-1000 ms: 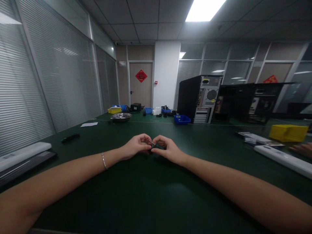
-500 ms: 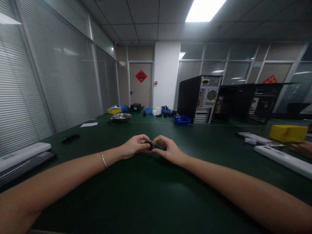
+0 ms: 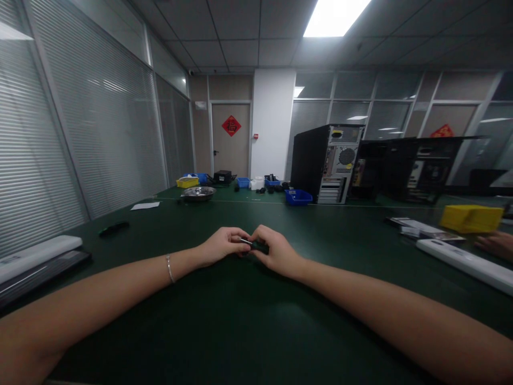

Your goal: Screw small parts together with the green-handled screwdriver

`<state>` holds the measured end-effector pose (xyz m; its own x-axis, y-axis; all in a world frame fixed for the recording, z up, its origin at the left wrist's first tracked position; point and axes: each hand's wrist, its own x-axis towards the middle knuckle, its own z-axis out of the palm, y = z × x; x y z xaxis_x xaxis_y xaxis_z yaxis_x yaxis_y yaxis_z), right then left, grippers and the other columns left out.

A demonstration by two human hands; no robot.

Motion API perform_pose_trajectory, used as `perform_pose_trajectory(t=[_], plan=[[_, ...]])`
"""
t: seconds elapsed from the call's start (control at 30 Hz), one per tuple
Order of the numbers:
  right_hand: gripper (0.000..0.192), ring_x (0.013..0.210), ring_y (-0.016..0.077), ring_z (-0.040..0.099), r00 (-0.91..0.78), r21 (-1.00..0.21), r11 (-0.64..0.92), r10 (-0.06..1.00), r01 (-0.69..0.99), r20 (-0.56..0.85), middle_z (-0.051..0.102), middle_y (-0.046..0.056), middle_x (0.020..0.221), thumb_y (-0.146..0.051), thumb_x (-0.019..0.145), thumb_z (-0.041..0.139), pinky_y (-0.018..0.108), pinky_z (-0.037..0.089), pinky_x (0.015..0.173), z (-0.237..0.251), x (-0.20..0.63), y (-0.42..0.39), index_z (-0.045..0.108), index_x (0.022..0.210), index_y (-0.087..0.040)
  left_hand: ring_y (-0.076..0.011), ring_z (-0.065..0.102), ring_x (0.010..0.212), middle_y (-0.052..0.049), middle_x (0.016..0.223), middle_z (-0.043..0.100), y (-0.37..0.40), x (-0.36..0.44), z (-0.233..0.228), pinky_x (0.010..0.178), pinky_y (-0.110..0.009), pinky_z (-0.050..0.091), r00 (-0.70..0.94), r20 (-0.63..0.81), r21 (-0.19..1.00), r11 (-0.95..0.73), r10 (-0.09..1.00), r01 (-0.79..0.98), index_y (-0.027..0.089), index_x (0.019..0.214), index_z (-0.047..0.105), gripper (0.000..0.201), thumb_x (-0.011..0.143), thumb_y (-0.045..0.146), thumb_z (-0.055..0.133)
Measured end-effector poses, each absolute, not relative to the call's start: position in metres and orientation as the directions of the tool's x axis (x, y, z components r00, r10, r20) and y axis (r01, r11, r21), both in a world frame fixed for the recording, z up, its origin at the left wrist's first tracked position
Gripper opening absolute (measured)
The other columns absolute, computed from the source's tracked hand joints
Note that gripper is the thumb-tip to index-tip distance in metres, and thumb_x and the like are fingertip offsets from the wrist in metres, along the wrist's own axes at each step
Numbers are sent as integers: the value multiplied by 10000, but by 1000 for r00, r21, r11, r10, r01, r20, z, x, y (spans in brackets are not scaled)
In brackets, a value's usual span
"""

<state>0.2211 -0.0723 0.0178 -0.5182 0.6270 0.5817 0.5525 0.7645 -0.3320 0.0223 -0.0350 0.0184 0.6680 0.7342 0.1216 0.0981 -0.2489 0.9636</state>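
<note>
Above the middle of the green table (image 3: pixel 240 331), my two hands meet. My right hand (image 3: pixel 278 250) is closed around the dark green handle of a small screwdriver (image 3: pixel 260 246). Its thin metal shaft points left, to the fingertips of my left hand (image 3: pixel 222 246). The left fingers are pinched together, with the shaft's tip right at them. Whatever else they hold is mostly hidden behind thumb and fingers; only a dark bit shows below.
To the left lie a dark green-edged tool (image 3: pixel 114 229), white paper (image 3: pixel 145 205) and a long white case (image 3: pixel 40 256). A metal bowl (image 3: pixel 199 193), blue bin (image 3: pixel 298 197) and computer tower (image 3: pixel 326 163) stand farther back. Another person's hand (image 3: pixel 495 245) is by a yellow bin (image 3: pixel 472 218).
My right hand has turned, and the screwdriver's handle and shaft now show more plainly. The small dark piece seen between the left fingers is now mostly covered.
</note>
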Motion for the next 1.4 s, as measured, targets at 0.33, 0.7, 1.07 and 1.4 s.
perform_pose_trajectory(t=[0.33,0.7,1.07,1.4], plan=[[199,766,155,514,-492,-316,748,635,584,595,528,20,895,-126,745,601,257,412,654,21,219,-74,508,902,-205,-151,569,797,-67,930,634,-39,26,21,725,-274,431,677,142,973,-229,722,40,124,1055,597,334,743,235,644],[202,752,148,519,-544,-274,760,623,589,561,526,21,909,-137,756,599,249,411,634,25,198,-77,502,919,-206,-152,565,787,-77,946,622,-49,8,32,711,-275,432,690,122,963,-254,713,93,106,1084,571,332,757,167,578],[137,741,149,538,-545,-147,717,632,682,552,529,28,936,-189,806,550,240,407,599,19,167,-76,489,926,-213,-141,554,739,-41,876,558,-46,-12,12,681,-279,464,607,267,907,-408,748,103,122,1079,516,320,760,95,513],[197,764,169,558,-497,-173,726,604,666,623,541,38,882,-202,825,520,268,452,648,22,141,-83,524,1021,-223,-169,596,844,-105,977,600,-20,-47,22,806,-344,462,431,471,880,-442,769,-173,119,1097,530,257,846,117,475]])
